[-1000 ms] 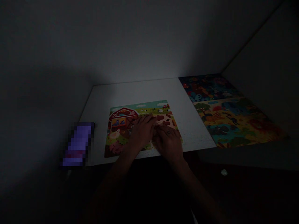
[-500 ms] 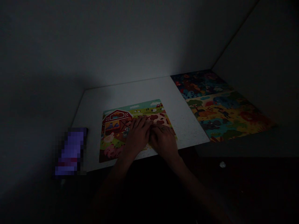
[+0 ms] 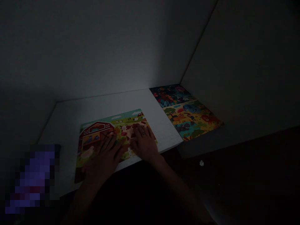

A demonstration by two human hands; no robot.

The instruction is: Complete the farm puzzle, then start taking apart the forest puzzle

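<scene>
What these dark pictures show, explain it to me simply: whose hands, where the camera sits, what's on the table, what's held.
There is no machine here: these are a person's bare hands, seen from a camera worn on the head, looking forward and down. The left hand lies spread over the barn side of a colourful farm picture; the right hand rests over its cow. Neither visibly holds anything, though what is beneath the right fingers is hidden. The picture lies on a white table. To its right are a dark picture and, nearer, a bright animal picture. At the left, a purple object is too pixelated to identify.
</scene>
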